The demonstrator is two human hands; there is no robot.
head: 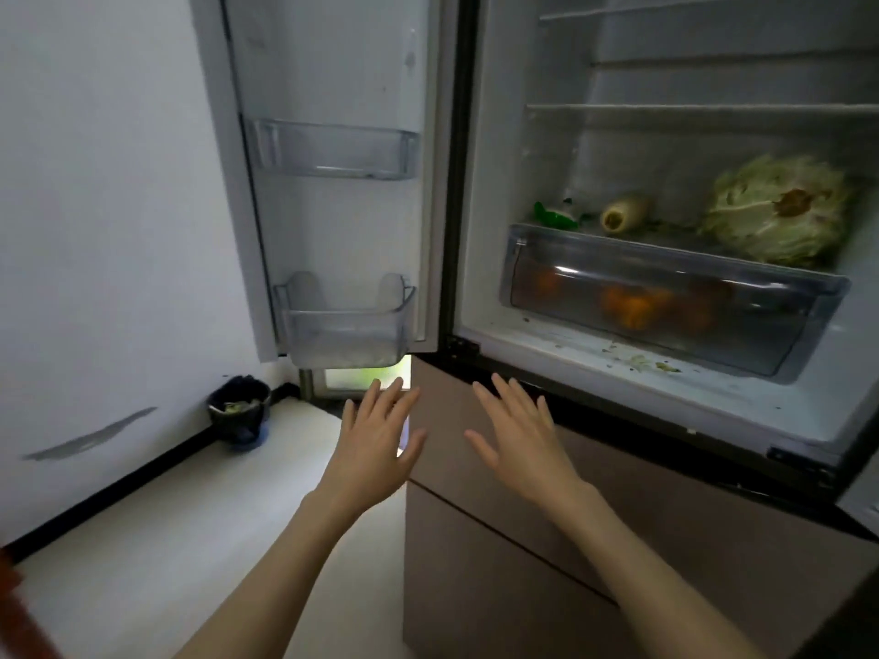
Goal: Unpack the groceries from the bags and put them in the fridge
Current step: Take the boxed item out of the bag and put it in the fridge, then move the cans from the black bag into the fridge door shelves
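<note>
clear plastic drawer (666, 302) sitting shut at fridge (480, 183) floor | left hand (376, 449), right hand (523, 439) hovering spread, gripping nothing | advising: fetching next bag item, filling bare shelves

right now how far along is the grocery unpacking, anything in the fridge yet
Partly done, it seems. A cabbage, a pale vegetable and a green packet lie on the shelf above the drawer, which holds orange produce. In hand: nothing; the left hand and right hand are open and empty before the open fridge. No bags are in view, so what's left can't be judged.
</note>
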